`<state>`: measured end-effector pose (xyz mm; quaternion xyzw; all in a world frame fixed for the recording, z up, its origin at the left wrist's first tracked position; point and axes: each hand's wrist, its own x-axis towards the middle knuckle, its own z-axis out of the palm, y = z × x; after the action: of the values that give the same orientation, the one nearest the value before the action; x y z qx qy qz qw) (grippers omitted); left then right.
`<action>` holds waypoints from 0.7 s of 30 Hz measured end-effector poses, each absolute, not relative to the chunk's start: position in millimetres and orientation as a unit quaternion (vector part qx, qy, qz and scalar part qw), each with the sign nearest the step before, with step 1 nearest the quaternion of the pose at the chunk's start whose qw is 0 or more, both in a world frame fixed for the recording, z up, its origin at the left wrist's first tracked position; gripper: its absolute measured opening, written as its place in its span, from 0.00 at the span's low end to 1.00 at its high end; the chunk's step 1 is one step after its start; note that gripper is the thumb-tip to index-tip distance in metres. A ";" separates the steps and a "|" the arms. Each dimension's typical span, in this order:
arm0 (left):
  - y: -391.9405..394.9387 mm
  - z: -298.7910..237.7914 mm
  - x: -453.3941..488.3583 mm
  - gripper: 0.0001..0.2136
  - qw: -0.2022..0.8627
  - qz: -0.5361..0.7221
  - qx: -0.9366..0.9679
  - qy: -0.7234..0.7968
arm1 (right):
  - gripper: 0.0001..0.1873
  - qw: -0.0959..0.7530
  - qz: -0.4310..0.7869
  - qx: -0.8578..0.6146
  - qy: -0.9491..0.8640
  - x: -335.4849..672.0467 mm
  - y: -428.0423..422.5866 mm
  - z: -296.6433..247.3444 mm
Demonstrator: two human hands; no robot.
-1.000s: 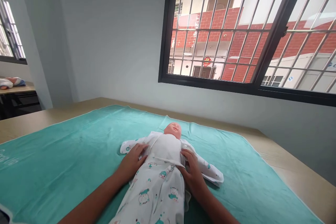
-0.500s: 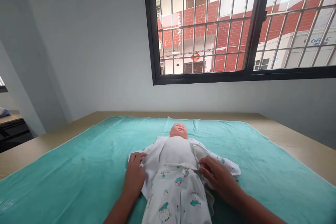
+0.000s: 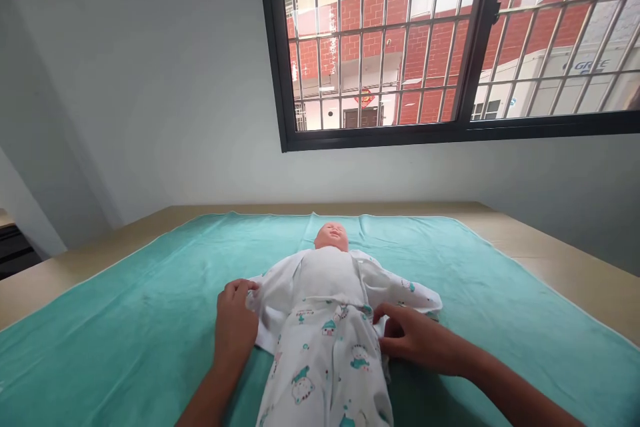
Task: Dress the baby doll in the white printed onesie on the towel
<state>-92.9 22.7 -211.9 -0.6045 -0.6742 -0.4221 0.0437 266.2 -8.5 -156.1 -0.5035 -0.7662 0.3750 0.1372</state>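
Note:
A baby doll [image 3: 331, 235] lies face up, its head toward the wall. It wears a white baby shirt [image 3: 327, 277] with sleeves spread to both sides, and white pants [image 3: 320, 367] printed with teal cartoon figures that cover the shirt's lower middle. At the end of the left-side sleeve, my left hand [image 3: 237, 320] has its fingers closed on the cuff. My right hand [image 3: 413, 337] is at the doll's waist on the right, thumb and forefinger bent in a pinch on the shirt's side edge. Its fingertips are partly hidden by fabric.
A teal cloth [image 3: 165, 320] with light creases is spread under the doll on a pale wooden table [image 3: 540, 247]. Behind the table stands a grey wall [image 3: 200, 113] with a black-framed, barred window [image 3: 380, 137]. A dark piece of furniture [image 3: 17, 250] shows at far left.
The view has shifted slightly. My left hand has moved outward with the sleeve end, and that sleeve lies straighter. My right hand has turned inward and lower against the waist; the right-side shirt fabric lies flatter.

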 end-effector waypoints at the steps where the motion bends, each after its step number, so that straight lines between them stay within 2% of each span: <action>1: 22.1 -210.9 -90.9 0.23 0.056 -0.429 -0.615 -0.659 | 0.22 0.133 0.384 -0.494 -0.769 266.0 -10.5 -154.8; 2: 21.2 -209.5 -87.8 0.21 0.062 -0.441 -0.628 -0.638 | 0.25 0.132 0.370 -0.496 -0.774 266.4 -11.3 -154.8; 4: 18.8 -205.9 -79.4 0.17 0.038 -0.459 -0.665 -0.588 | 0.23 0.147 0.288 -0.532 -0.782 269.5 -8.9 -158.4; 7: 13.5 -200.2 -65.1 0.13 -0.086 -0.417 -0.723 -0.543 | 0.16 0.192 0.162 -0.572 -0.781 279.4 1.8 -170.3; 9: 10.2 -197.6 -58.2 0.09 -0.165 -0.361 -0.740 -0.543 | 0.15 0.212 0.137 -0.575 -0.778 287.2 10.1 -179.6; 11: 8.5 -196.4 -55.1 0.08 -0.195 -0.324 -0.741 -0.554 | 0.17 0.222 0.107 -0.602 -0.760 293.4 16.9 -187.4; 14: 9.6 -195.9 -56.0 0.08 -0.163 -0.297 -0.730 -0.594 | 0.21 0.221 0.064 -0.649 -0.725 296.6 21.9 -193.9; 16: 11.1 -195.4 -58.1 0.09 -0.127 -0.265 -0.714 -0.635 | 0.22 0.210 0.090 -0.645 -0.729 293.5 21.8 -195.0; 21: 10.3 -194.4 -59.8 0.10 -0.084 -0.230 -0.712 -0.658 | 0.11 0.222 0.147 -0.619 -0.739 277.3 17.8 -196.0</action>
<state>-59.8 10.3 -194.4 -0.7123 -0.6578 -0.2297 -0.0844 277.3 17.8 -196.0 -0.6187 -0.7390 0.1472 0.2221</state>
